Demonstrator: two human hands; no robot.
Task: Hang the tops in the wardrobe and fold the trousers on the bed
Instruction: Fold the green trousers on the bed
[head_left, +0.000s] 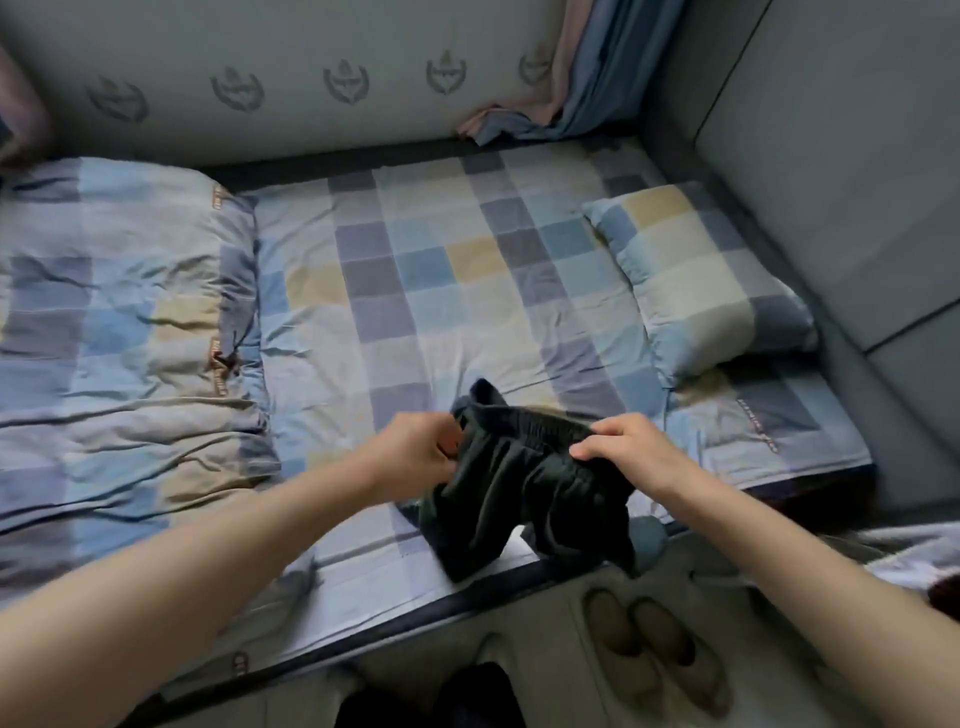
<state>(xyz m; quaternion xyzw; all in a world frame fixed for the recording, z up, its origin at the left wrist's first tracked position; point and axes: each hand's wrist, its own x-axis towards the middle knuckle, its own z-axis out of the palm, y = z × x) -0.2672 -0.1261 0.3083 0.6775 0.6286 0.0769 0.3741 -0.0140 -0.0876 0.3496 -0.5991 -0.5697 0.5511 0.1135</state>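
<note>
The bed (415, 291) fills most of the head view and is covered by a checked sheet in blue, grey, cream and yellow squares. A folded quilt (119, 332) in the same check lies on the left portion of the bed, and a matching pillow (696, 280) lies at the right end, against a grey padded panel (831, 156). A pale wall (260, 62) with a row of dark crest motifs runs along the far side of the bed, and a pink and blue curtain (592, 67) hangs down at its right end, with its hem resting on the far edge of the bed. The dark trousers (524, 488) are held above the near edge of the bed, with the waistband uppermost and the legs hanging down over the bed edge. The left hand (415, 452) grips the left end of the waistband with curled fingers. The right hand (628, 441) pinches the right end of the waistband between thumb and fingers. A pair of beige slippers (649, 644) sits on the floor (550, 613) just beside the bed, below the trousers.
</note>
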